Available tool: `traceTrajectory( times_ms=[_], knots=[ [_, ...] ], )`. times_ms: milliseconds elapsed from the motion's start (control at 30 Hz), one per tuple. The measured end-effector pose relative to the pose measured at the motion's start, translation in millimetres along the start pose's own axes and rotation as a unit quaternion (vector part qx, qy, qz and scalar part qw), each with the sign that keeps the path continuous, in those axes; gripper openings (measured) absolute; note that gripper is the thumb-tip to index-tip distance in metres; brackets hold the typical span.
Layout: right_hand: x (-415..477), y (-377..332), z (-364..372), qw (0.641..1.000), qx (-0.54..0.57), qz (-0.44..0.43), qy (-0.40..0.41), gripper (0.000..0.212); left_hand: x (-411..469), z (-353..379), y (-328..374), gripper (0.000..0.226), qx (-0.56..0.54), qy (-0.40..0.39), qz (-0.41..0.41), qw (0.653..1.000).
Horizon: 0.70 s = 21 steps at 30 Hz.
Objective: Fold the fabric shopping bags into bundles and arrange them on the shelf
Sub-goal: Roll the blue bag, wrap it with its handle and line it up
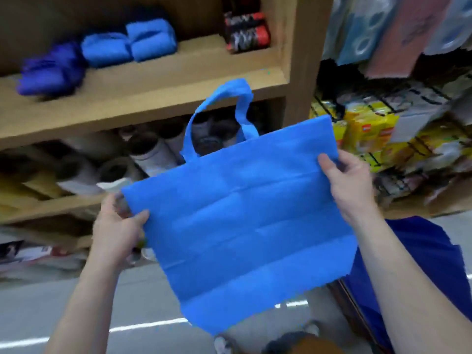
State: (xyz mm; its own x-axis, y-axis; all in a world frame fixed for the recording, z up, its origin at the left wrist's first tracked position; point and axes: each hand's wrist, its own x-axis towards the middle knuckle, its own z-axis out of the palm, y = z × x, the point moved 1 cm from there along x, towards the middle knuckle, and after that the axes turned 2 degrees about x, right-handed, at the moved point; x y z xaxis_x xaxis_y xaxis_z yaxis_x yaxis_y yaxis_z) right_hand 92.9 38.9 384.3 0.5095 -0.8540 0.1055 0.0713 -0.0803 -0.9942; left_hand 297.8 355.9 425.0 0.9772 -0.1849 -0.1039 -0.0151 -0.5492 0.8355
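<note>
The bag [242, 221] is being held up flat in mid-air, just in front of the shelf [153, 98]. Its left edge is being pinched by the left hand [117, 226], thumb on the front. Its right edge is being clamped the same way by the right hand [347, 185]. For a neat fold, the fabric should probably be kept taut between both grips, the handle [224, 108] tucked down first, and the pressed creases already crossing the panel followed. Counting now: one bag is being worked, with one handle loop showing. On the shelf, one dark bundle [51, 70] and two light bundles [152, 38] are being displayed, plus a patterned bundle [246, 31], possibly two stacked. Dark fabric [421, 264] is lying lower right, number unclear.
</note>
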Motion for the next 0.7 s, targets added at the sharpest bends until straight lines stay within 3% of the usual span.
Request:
traceTrajectory(
  times_ms=[67, 100, 133, 233, 333, 400, 567, 700],
  knots=[
    [-15, -32, 59, 0.992, -0.059, -0.087, -0.065, 0.015, 5, -48, -24, 0.067, 0.199, 0.131, 0.066, 0.969],
    [-25, -48, 91, 0.983, -0.078, -0.133, -0.104, 0.014, 3, -69, -31, 0.07, 0.206, 0.176, 0.111, 0.956],
    [-34, -62, 121, 0.968, -0.106, -0.179, -0.142, 0.012, 0, -85, -34, 0.07, 0.178, 0.181, 0.164, 0.953],
    [-62, -96, 208, 0.898, -0.205, -0.303, -0.244, 0.01, -17, -113, -30, 0.082, 0.156, 0.065, 0.285, 0.943],
    [-82, -122, 279, 0.846, -0.241, -0.354, -0.318, 0.014, -4, -134, -44, 0.094, 0.132, 0.011, 0.208, 0.969],
    [-93, -138, 316, 0.829, -0.224, -0.372, -0.352, 0.013, 12, -158, -55, 0.083, 0.103, 0.01, 0.133, 0.986],
    [-101, -161, 387, 0.829, -0.155, -0.355, -0.404, 0.007, 45, -222, -71, 0.016, 0.056, 0.098, 0.082, 0.99],
    [-94, -162, 437, 0.853, -0.107, -0.311, -0.406, 0.018, 73, -267, -63, 0.008, 0.058, 0.181, 0.094, 0.977]
  ],
)
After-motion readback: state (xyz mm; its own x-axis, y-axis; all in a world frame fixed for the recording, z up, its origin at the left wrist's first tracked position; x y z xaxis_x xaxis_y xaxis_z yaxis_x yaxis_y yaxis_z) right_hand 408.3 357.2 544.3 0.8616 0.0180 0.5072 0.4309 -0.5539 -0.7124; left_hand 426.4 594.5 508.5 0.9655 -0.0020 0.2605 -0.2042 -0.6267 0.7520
